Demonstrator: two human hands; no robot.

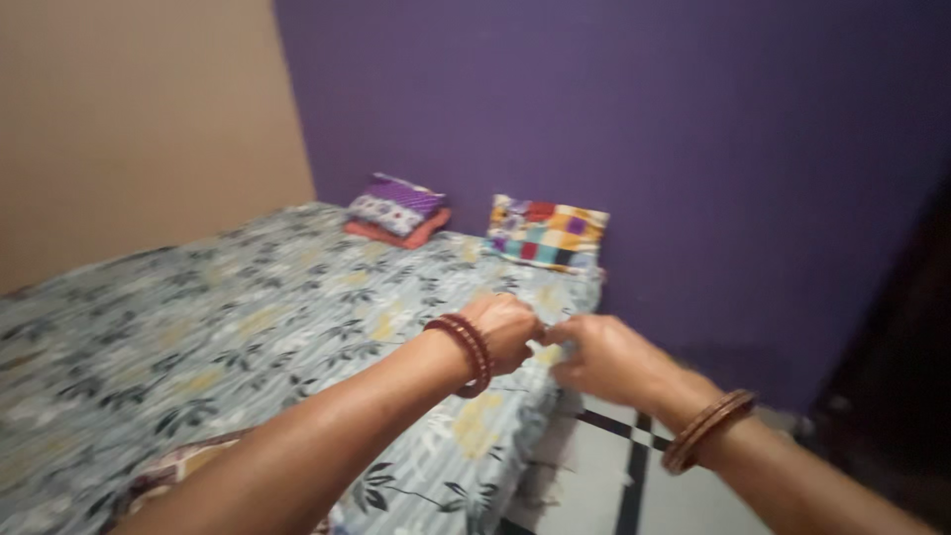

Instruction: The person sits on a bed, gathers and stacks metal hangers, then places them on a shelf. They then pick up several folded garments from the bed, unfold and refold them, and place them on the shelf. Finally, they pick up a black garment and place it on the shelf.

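Note:
A grey-blue floral bed sheet (228, 327) covers a bed that runs from the lower left up to the purple wall. My left hand (507, 332), with dark red bangles at the wrist, pinches the sheet at the bed's right edge. My right hand (604, 359), wearing a brown bangle, grips the same edge right beside it. The two hands nearly touch. The picture is blurred, so the fingers are not sharp.
Two pillows lie at the head of the bed: a purple and orange one (398, 210) and a chequered multicolour one (547, 233). A purple wall (634, 119) stands behind, a beige wall (139, 119) at left. White floor tiles (604, 476) with dark lines lie right of the bed.

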